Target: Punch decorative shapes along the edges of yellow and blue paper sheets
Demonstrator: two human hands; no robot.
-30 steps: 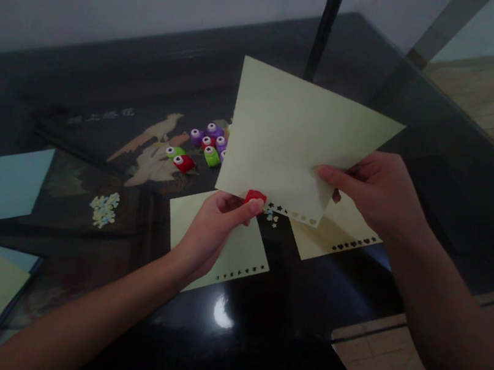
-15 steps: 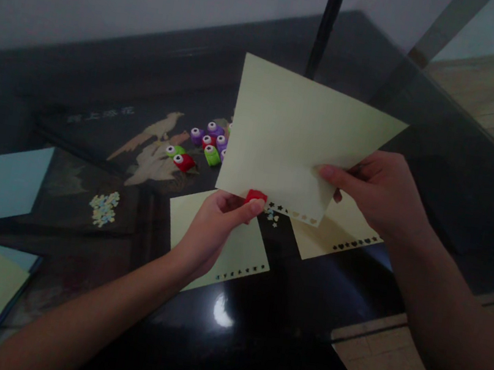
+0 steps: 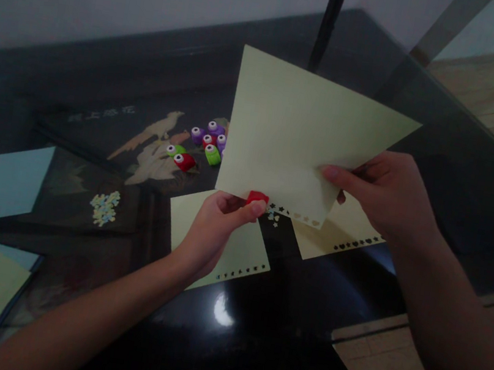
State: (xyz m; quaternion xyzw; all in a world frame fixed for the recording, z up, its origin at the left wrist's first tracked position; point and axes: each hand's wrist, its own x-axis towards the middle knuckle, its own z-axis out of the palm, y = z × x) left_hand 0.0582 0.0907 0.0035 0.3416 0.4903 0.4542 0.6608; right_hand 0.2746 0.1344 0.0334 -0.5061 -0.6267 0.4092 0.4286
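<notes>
Head view, near to far: our left hand (image 3: 215,230) pinches a small red punch (image 3: 257,197) clamped on the bottom edge of the pale yellow sheet (image 3: 291,136). Our right hand (image 3: 385,193), at 3 o'clock from it, pinches that sheet's lower right corner, thumb on top, keeping it raised off the dark table (image 3: 283,314). Two punched yellow sheets lie flat beneath, one under the left hand (image 3: 237,251), one at 4 o'clock (image 3: 342,230). At 10 o'clock, a cluster of coloured punches (image 3: 201,144); paper cut-outs (image 3: 104,207) farther left.
</notes>
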